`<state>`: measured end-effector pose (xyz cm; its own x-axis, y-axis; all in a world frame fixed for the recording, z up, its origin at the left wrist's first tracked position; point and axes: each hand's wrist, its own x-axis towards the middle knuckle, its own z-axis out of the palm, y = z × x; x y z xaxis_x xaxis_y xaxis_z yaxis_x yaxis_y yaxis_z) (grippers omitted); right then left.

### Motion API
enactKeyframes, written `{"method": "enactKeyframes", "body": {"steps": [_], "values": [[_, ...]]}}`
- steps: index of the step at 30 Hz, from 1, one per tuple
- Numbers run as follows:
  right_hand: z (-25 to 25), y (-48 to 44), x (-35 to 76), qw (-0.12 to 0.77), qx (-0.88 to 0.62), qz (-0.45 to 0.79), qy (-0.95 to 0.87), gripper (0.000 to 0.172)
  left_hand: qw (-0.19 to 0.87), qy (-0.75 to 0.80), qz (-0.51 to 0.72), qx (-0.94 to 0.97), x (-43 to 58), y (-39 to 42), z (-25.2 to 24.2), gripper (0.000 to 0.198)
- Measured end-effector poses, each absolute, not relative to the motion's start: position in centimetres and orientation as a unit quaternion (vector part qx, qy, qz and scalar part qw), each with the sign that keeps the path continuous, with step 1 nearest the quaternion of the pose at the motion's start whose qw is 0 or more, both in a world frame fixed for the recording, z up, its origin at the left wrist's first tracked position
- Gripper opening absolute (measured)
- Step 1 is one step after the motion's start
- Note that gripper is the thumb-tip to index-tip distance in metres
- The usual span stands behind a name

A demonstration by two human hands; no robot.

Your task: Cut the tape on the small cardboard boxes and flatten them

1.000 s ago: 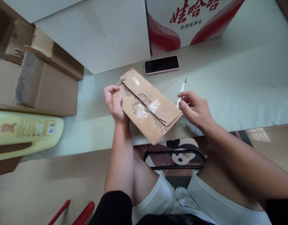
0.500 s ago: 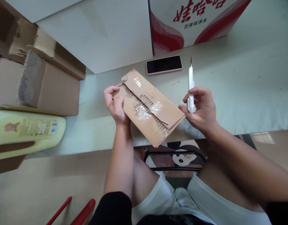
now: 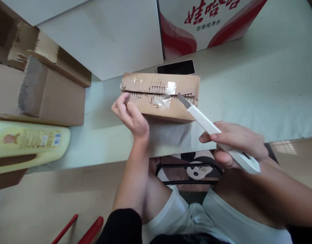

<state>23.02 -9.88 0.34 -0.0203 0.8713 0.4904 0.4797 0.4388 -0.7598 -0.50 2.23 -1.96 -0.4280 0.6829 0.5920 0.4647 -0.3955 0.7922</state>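
Carton (image 3: pixel 159 98) turned | contents hidden | left hand (image 3: pixel 134 119) gripping carton | right hand (image 3: pixel 239 139) gripping knife (image 3: pixel 205 123)

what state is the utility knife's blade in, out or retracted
Out: the grey blade projects bare from the front end of the utility knife's white handle.

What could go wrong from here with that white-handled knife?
The white-handled knife in the right hand has its grey metal blade exposed; a slip might cut the bare left hand holding the brown cardboard box. The box could also knock the flat, black-screened phone behind it.
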Motion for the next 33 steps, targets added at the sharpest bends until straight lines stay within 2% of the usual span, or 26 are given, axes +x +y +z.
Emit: {"method": "enactKeyframes", "body": {"steps": [3, 8, 13, 17, 19, 23, 26, 29, 33], "values": [[1.4, -9.0, 22.3, 0.541, -0.436, 0.145, -0.705, 0.035, 0.088, 0.524, 0.637, 0.559, -0.2, 1.8, -2.1, 0.030], [1.6, -7.5, 22.1, 0.579, -0.347, 0.111, -0.729, 0.026, 0.086, 0.497, 0.637, 0.583, -0.8, 1.8, -2.2, 0.025], [1.5, -8.0, 22.7, 0.530, -0.457, 0.100, -0.707, 0.040, 0.096, 0.498, 0.635, 0.584, -1.1, 2.3, -2.2, 0.024], [1.5, -8.7, 22.7, 0.523, -0.501, 0.054, -0.687, 0.023, 0.133, 0.480, 0.633, 0.592, -1.0, 2.7, -2.3, 0.026], [1.5, -8.8, 22.7, 0.527, -0.505, 0.044, -0.682, 0.019, 0.152, 0.473, 0.631, 0.595, -1.1, 2.9, -2.3, 0.026], [1.8, -8.4, 22.9, 0.524, -0.539, 0.030, -0.659, 0.033, 0.159, 0.477, 0.629, 0.592, -1.2, 2.9, -2.4, 0.025], [1.9, -8.2, 23.0, 0.527, -0.551, 0.046, -0.645, 0.040, 0.161, 0.482, 0.626, 0.591, -1.2, 2.9, -2.4, 0.025], [1.6, -8.0, 22.9, 0.550, -0.557, 0.084, -0.616, 0.035, 0.167, 0.480, 0.630, 0.587, -1.2, 3.0, -2.5, 0.025], [1.2, -7.4, 22.8, 0.623, -0.552, 0.154, -0.532, 0.030, 0.172, 0.481, 0.631, 0.583, -1.2, 3.0, -2.5, 0.024]]}}
